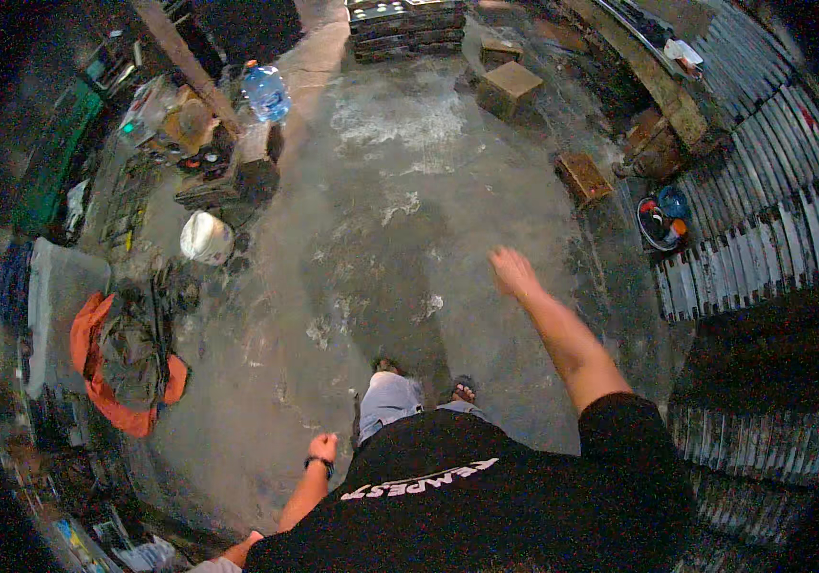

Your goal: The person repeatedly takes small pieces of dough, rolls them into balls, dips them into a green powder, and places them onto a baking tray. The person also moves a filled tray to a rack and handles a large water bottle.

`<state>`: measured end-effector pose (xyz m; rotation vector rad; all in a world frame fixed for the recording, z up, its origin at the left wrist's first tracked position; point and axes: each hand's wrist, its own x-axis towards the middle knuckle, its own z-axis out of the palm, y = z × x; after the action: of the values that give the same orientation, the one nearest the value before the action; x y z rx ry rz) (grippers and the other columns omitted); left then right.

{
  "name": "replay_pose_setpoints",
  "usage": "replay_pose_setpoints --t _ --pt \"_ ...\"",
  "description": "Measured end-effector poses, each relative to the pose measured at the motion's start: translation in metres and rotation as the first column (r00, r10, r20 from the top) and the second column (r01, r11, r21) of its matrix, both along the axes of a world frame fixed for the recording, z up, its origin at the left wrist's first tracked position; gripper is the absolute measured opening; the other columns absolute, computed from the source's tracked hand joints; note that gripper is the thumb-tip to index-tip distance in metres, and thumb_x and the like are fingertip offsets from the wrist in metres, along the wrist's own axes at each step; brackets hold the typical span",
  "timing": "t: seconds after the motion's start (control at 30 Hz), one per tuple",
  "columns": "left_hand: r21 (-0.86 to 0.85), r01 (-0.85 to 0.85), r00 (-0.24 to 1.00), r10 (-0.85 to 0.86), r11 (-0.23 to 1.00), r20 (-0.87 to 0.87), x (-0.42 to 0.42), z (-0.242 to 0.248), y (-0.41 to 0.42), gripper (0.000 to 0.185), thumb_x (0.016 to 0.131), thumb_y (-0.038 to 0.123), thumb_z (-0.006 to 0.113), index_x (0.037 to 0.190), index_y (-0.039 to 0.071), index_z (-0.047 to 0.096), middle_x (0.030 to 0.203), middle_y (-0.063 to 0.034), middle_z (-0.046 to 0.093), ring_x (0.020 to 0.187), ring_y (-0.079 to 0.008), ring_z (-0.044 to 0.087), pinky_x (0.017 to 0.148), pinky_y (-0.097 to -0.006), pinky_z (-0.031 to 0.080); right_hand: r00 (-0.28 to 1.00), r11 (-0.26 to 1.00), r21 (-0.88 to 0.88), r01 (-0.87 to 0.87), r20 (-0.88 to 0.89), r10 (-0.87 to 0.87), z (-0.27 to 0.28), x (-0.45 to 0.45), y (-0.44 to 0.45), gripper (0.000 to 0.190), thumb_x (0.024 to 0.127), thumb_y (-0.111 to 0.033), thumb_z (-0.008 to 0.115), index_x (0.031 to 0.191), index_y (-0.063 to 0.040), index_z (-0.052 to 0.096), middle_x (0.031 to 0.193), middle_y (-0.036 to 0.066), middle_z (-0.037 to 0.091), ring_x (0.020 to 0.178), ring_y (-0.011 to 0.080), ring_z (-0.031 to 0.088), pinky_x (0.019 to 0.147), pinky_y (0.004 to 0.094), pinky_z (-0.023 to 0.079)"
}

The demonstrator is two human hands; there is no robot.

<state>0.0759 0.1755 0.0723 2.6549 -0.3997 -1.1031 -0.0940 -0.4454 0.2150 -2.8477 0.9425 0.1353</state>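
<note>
My right hand (513,272) is stretched forward over the concrete floor (380,279), blurred, with no object visible in it. My left hand (322,448) hangs low beside my body, fingers curled, a dark band (319,466) around its wrist. Nothing shows in that hand, and neither hand touches anything nearby. Below are my light denim trouser legs (389,397) and a sandalled foot (464,389). At the lower left edge, part of another arm (241,550) with a pale sleeve comes into view, apparently another person's.
Left are a white bucket (206,238), a large blue water bottle (266,92) and orange fabric (112,408). Cardboard-coloured boxes (511,87) stand ahead, before a tray stack (407,39). Grey ridged panels (753,279) and a tub of small items (660,223) line the right.
</note>
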Motion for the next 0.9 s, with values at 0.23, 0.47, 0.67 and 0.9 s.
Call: replay_pose_setpoints --t 0.23,0.47,0.67,0.9 --pt "0.219 0.464 0.882 -0.423 0.859 -0.209 0.105 -0.09 -0.072 0.047 0.081 0.049 0.049 0.092 0.008 0.07 0.102 -0.02 0.065 0.098 -0.0403 0.059 0.088 -0.048 0.045 0.994 0.994 0.02 -0.104 0.023 0.104 0.015 0.184 -0.063 0.017 0.078 -0.01 0.054 0.094 -0.004 0.058 0.098 0.014 0.056 0.093 0.0349 0.057 0.08 0.0455 0.048" --pt "-0.184 0.178 0.984 -0.176 0.967 0.03 0.362 -0.003 -0.296 0.04 0.079 0.042 0.055 0.088 0.006 0.069 0.095 -0.0202 0.065 0.091 -0.0381 0.061 0.08 -0.0466 0.047 0.962 0.952 0.292 -0.086 -0.225 0.156 -0.068 0.114 -0.074 0.019 0.073 -0.016 0.062 0.089 -0.007 0.065 0.093 0.018 0.061 0.087 0.0385 0.06 0.072 0.0476 0.05" --pt "-0.352 -0.094 0.982 0.144 0.931 0.119 0.556 0.076 -0.493 0.035 0.08 0.038 0.06 0.094 0.007 0.069 0.086 -0.0128 0.069 0.085 -0.0304 0.065 0.077 -0.0405 0.049 0.82 0.906 0.38 0.187 -0.568 0.069 -0.141 0.006 -0.168 0.018 0.076 -0.02 0.059 0.082 -0.006 0.068 0.09 0.017 0.065 0.083 0.0368 0.064 0.07 0.0462 0.052" --pt "-0.28 -0.068 0.998 0.065 0.958 -0.023 0.635 0.092 -0.571 0.034 0.08 0.036 0.062 0.095 0.006 0.068 0.083 -0.0115 0.069 0.079 -0.0211 0.065 0.072 -0.0338 0.05 0.853 0.953 0.287 -0.093 -0.471 0.225 -0.132 0.371 -0.361 0.019 0.077 -0.016 0.059 0.095 -0.011 0.062 0.1 0.011 0.062 0.095 0.0307 0.06 0.077 0.0416 0.051"
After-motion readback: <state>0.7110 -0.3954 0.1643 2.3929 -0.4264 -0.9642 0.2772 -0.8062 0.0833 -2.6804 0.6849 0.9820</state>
